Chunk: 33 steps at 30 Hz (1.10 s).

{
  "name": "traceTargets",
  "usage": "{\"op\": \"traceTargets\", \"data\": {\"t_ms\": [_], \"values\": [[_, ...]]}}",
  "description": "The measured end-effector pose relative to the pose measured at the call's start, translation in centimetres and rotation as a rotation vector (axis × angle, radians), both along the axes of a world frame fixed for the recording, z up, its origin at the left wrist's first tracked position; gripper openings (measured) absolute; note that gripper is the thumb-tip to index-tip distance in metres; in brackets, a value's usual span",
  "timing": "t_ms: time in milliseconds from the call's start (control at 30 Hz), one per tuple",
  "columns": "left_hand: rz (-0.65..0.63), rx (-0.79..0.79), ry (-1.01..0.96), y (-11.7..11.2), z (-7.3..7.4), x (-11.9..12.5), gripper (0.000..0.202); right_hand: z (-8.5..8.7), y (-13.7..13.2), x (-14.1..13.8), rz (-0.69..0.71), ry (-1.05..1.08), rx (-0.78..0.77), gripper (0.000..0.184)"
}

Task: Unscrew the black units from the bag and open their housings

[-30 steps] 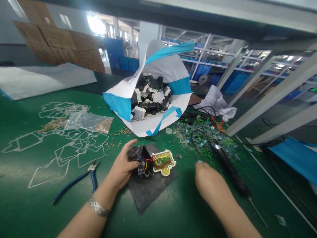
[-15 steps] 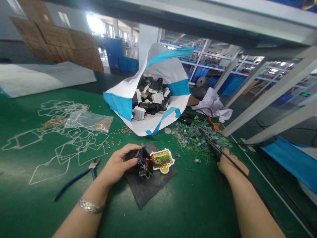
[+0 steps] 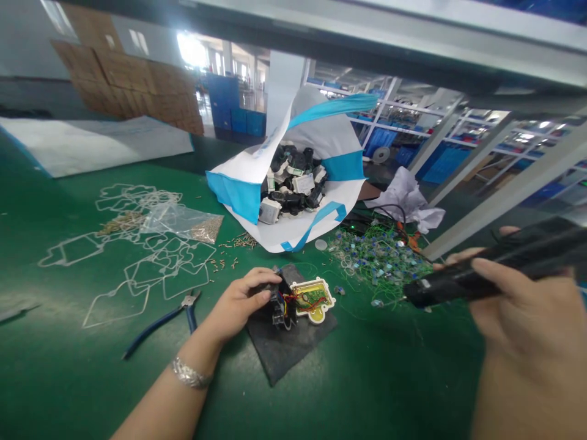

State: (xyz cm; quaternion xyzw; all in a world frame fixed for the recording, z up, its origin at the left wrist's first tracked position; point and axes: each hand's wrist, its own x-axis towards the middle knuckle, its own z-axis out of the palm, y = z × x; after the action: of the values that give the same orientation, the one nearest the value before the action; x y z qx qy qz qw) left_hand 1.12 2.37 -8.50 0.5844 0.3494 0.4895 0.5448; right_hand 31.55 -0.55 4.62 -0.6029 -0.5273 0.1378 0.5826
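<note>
My left hand (image 3: pixel 245 300) is closed around a black plastic housing (image 3: pixel 280 305) on a dark mat (image 3: pixel 287 345). Red, yellow and blue wires run from this housing to a green circuit board (image 3: pixel 308 299) set in a white-rimmed cover (image 3: pixel 317 316), which lies beside it. On the right, my right hand (image 3: pixel 518 293) grips a black electric screwdriver (image 3: pixel 452 282), blurred by motion. Its narrow end points left, above the table and in front of a heap of green wires with small blue parts (image 3: pixel 380 253).
A white and blue bag (image 3: pixel 238 195) full of black and white units stands behind the mat. To the left lie pale gasket rings (image 3: pixel 149 269), a plastic bag of screws (image 3: pixel 206 229), loose screws (image 3: pixel 245 240) and blue-handled pliers (image 3: pixel 156 327). Metal posts (image 3: pixel 504 214) rise at right.
My right hand has lifted from beside the wire heap, bringing up the electric screwdriver, now plainly visible. My left hand keeps its hold on the housing. The whole view has shifted slightly.
</note>
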Motion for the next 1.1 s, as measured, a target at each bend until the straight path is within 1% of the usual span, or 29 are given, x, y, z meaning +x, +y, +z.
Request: {"op": "traceTargets", "data": {"t_ms": [33,67,100,133,200,300,367,500,733,867,967,1100], "values": [[-0.002,-0.002,0.0,0.1,-0.2,0.0,0.021,0.4,-0.1,-1.7,0.108,0.233,0.124,0.037],[-0.005,-0.007,-0.009,0.1,-0.3,-0.1,0.021,0.6,-0.1,-3.4,0.166,0.405,0.192,0.036],[-0.01,-0.015,-0.023,0.1,-0.5,-0.1,0.021,0.7,-0.1,-5.0,0.201,0.538,0.224,0.033],[-0.017,-0.019,-0.037,0.2,-0.6,-0.1,0.02,0.6,0.0,-6.5,0.216,0.603,0.224,0.031],[-0.036,-0.016,-0.051,0.3,-0.7,-0.1,0.02,0.3,0.4,-8.9,0.232,0.646,0.184,0.031],[-0.062,-0.006,-0.045,0.4,-0.9,-0.1,0.02,-0.5,1.0,-11.0,0.281,0.646,0.157,0.034],[-0.078,-0.004,-0.049,0.5,-0.9,-0.1,0.02,-1.0,1.4,-11.6,0.319,0.667,0.164,0.033],[-0.112,0.018,-0.049,0.7,-0.9,-0.2,0.02,-1.6,2.0,-12.0,0.365,0.765,0.213,0.035],[-0.137,0.043,-0.045,0.6,-0.7,-0.2,0.018,-1.8,2.1,-12.2,0.372,0.822,0.211,0.033],[-0.156,0.06,-0.039,0.5,-0.4,-0.2,0.018,-1.8,2.4,-12.1,0.393,0.82,0.162,0.035],[-0.198,0.09,-0.012,0.3,0.1,-0.1,0.016,-1.7,3.0,-12.0,0.425,0.809,0.105,0.033],[-0.245,0.108,-0.004,0.1,0.5,0.2,0.015,-1.3,4.0,-12.5,0.536,0.728,0.023,0.033]]}}
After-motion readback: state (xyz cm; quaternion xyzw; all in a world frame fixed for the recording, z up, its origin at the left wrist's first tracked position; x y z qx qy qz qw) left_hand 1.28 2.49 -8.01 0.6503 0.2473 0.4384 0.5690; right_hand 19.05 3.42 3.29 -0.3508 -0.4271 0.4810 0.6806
